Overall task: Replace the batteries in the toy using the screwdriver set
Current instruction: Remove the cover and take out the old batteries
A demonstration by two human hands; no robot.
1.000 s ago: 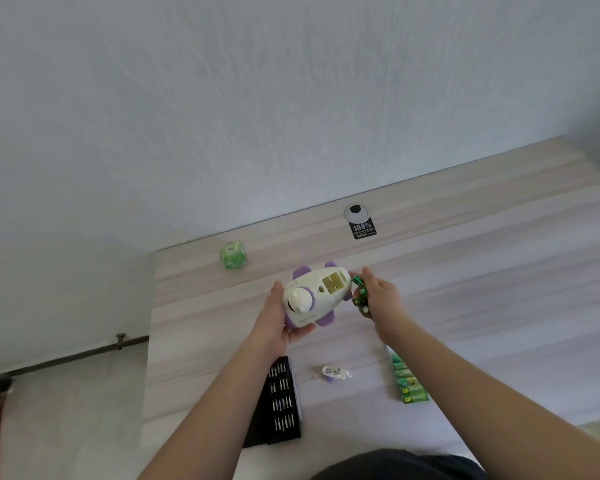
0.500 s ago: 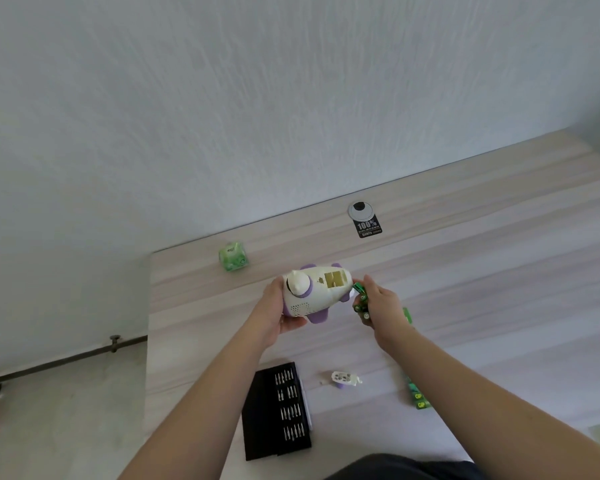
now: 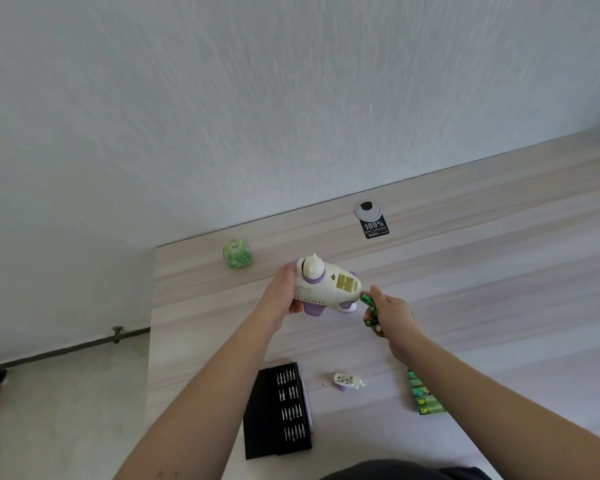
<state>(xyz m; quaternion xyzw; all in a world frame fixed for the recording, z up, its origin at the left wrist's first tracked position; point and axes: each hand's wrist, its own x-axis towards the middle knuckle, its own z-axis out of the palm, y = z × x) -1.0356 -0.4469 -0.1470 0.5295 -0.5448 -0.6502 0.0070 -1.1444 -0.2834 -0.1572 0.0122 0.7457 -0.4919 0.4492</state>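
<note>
While the left hand (image 3: 284, 292) gripped the white-and-purple plastic toy (image 3: 326, 289) at frame centre, open compartment uppermost, its long axis ran rightward toward the right hand (image 3: 388, 313), which clutched green batteries (image 3: 371, 311) just beside its right end.

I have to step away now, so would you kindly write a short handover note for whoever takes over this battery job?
Left hand grips the toy above the table, its open battery bay facing up.
Right hand holds green batteries next to the toy's bay end.
The battery cover lies on the table near the person, between the open screwdriver set and the pack of green batteries.
Done: cover off, bay exposed.
Left: whether the held batteries are old or new cannot be told; the bay needs new batteries, then the cover screwed back on.
</note>
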